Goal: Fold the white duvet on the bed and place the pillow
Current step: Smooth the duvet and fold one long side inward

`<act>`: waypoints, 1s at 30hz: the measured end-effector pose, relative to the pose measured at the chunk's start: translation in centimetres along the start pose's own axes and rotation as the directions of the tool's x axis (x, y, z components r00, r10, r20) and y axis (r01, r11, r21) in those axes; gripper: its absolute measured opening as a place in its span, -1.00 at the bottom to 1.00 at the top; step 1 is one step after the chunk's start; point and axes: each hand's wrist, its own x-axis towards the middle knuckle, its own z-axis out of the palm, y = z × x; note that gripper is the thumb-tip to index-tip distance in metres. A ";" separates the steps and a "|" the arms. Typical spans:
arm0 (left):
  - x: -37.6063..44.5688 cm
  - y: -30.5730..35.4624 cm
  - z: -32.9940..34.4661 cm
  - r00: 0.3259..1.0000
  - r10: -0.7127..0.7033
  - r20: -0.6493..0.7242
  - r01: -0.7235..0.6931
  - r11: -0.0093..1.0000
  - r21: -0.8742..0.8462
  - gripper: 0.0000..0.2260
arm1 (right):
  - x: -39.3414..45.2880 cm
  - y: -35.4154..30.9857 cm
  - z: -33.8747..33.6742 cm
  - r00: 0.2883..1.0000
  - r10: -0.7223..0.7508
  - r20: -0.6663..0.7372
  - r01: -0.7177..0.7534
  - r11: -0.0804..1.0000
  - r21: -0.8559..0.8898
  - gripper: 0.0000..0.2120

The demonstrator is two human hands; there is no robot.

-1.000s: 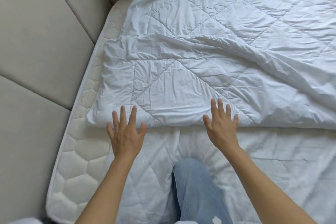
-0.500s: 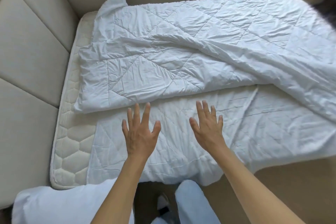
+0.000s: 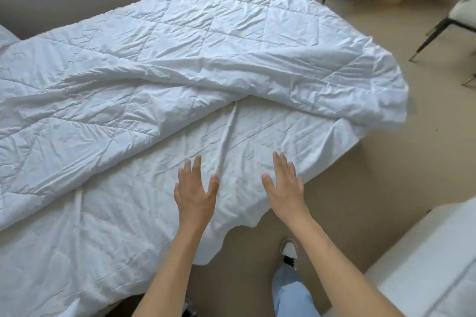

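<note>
A white duvet (image 3: pixel 180 64) lies spread over the bed. Its far part is folded back over the near part, so a thick, wrinkled fold runs across the middle from left to right. The far right corner hangs over the end of the bed above the tan floor (image 3: pixel 386 175).

The near part of the duvet lies flat, and its wavy edge hangs off the side of the bed, close to the person.

Both hands are stretched out over this flat part, palms down, fingers spread wide, holding nothing. The left hand (image 3: pixel 194 193) is over the cloth. The right hand (image 3: pixel 284 188) is beside it, close to the duvet's edge. If they press the cloth or float just above it cannot be told.

Below, a leg in blue jeans (image 3: pixel 291 291) and a white shoe (image 3: pixel 289 249) stand on the floor.
</note>
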 end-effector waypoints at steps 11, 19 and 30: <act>7.1 21.5 19.0 0.933 -0.274 0.234 0.360 0.724 -0.588 -0.51 | 10.9 14.4 -20.3 0.957 0.289 0.024 -0.231 0.710 0.666 -0.44; 20.4 26.0 29.7 0.802 -0.480 0.356 0.513 0.246 -0.823 -0.53 | 23.8 19.2 -23.6 0.894 0.378 0.241 -0.394 0.408 0.823 -0.56; 34.9 28.2 41.7 0.597 -0.658 0.459 0.544 -0.088 -0.834 -0.63 | 37.6 23.6 -22.1 0.720 0.342 0.604 -0.675 0.142 0.724 -0.44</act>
